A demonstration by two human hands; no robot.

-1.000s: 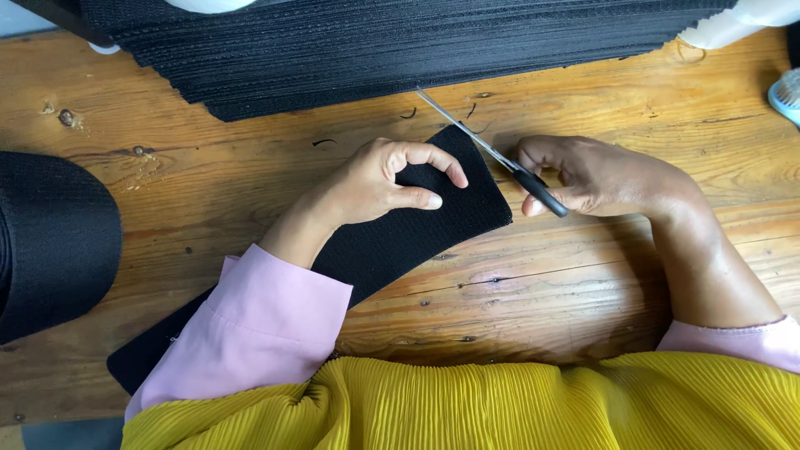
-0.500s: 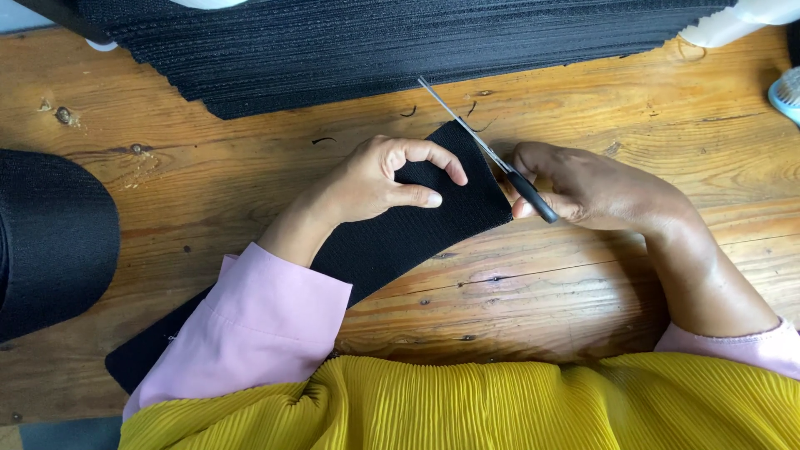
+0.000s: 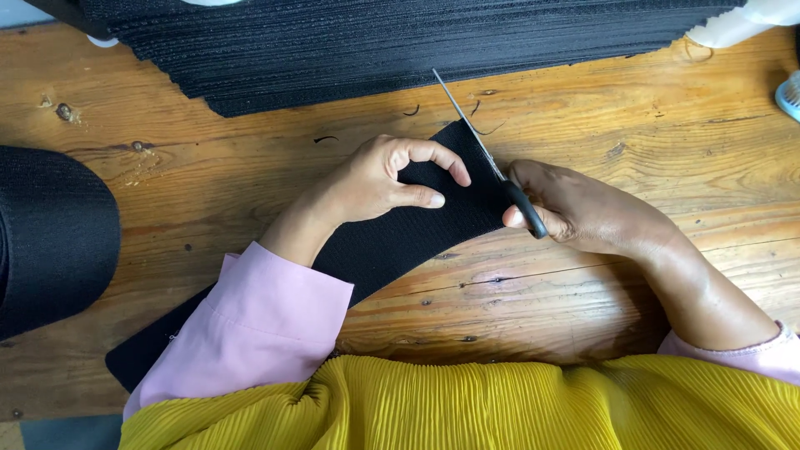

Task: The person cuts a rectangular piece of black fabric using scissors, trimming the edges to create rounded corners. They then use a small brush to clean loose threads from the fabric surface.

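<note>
1. The right hand (image 3: 596, 212) is closed round the dark handles of the scissors (image 3: 492, 158), whose thin blades point up toward 11 o'clock along the end of the black strip (image 3: 408, 237), so the edge there can be trimmed
2. The left hand (image 3: 379, 179) lies on the strip at 9 o'clock from the blades, thumb and forefinger curled and pressing the material flat; it pins rather than grips, which keeps the end steady beside the blades
3. The strip runs from the hands down toward 7 o'clock, passing under the pink sleeve (image 3: 250, 325), and rests flat on the wooden counter (image 3: 667, 142)
4. At 12 o'clock a stack of black pieces (image 3: 375, 50) lies well apart from the hands; small black offcut threads lie just below it
5. At 9 o'clock a large black roll (image 3: 50, 237) sits on the counter's edge
</note>
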